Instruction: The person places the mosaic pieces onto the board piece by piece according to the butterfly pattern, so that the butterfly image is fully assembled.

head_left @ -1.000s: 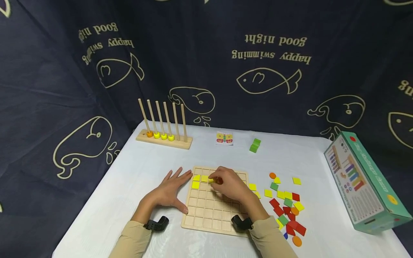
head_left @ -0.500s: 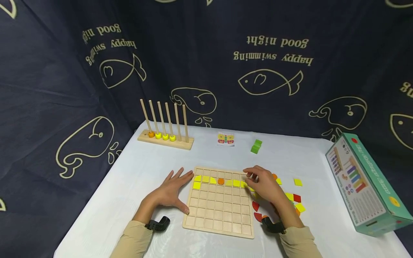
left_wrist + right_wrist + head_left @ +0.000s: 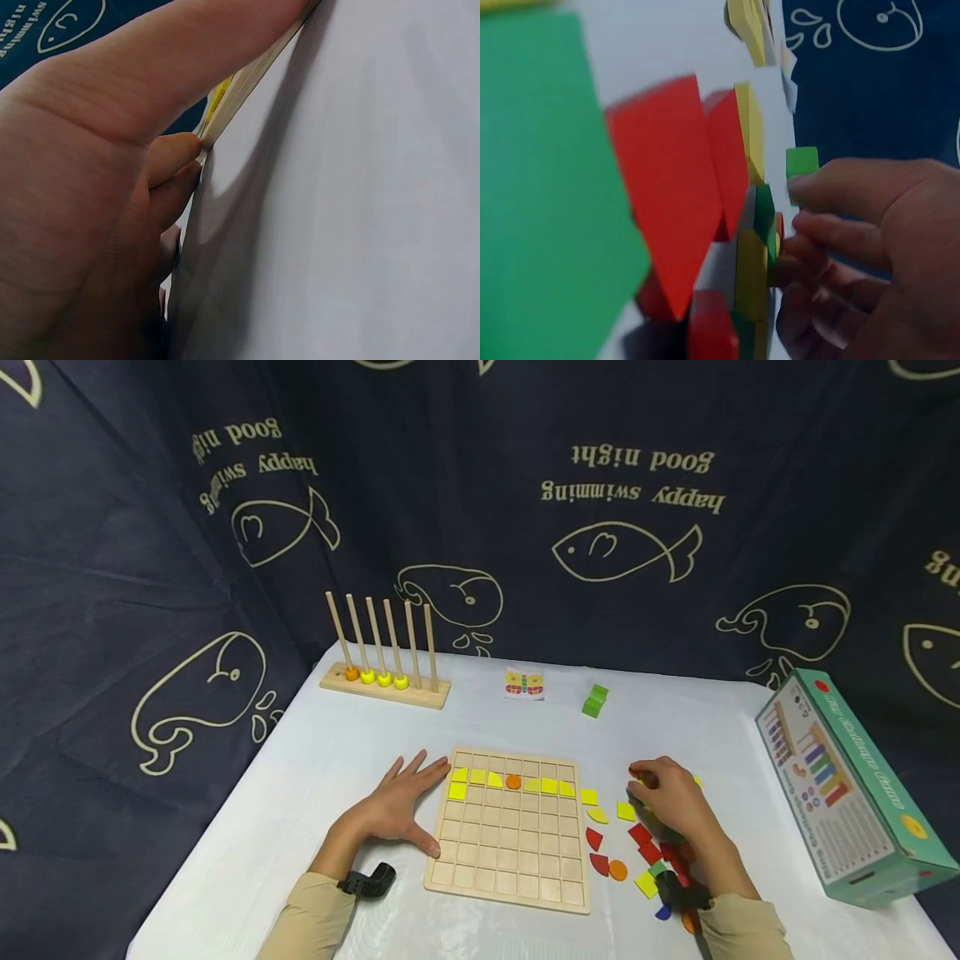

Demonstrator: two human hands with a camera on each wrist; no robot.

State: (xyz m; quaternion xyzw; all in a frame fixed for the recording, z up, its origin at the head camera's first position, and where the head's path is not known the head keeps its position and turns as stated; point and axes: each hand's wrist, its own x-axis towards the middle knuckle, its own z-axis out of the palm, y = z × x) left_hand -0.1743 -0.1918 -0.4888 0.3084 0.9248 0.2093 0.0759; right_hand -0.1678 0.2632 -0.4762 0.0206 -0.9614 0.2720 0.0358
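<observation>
Head view: left hand (image 3: 393,808) flat, fingers spread wide, thumb on the left edge of the wooden grid board (image 3: 506,864), other fingertips by its upper-left edge. Board lies mid-tabletop (image 3: 300,768).

Second row from the far side, left to right: yellow quarter (image 3: 460,773), yellow square (image 3: 477,776), yellow quarter (image 3: 495,779), orange disc (image 3: 513,782), yellow quarter (image 3: 532,785), yellow square (image 3: 549,787), yellow quarter (image 3: 567,789). Third row, leftmost cell: another yellow square (image 3: 457,792).

Right hand (image 3: 672,795) well apart from the board, over the loose tiles (image 3: 641,834), fingers curled narrow. Red-orange piece (image 3: 633,771) at the fingertips; can't tell if pinched.

Far side: peg rack (image 3: 386,692), butterfly card (image 3: 524,684), green block (image 3: 595,701). Box (image 3: 847,793) at far right.

Left wrist: thumb runs along to the board's side; a bit of yellow shows on top.

Right wrist: green tile (image 3: 547,187) fills the near left, red tile (image 3: 667,180) next to it, both blurred. Fingers bent near the tabletop, beside more tiles; grip unclear here too.
</observation>
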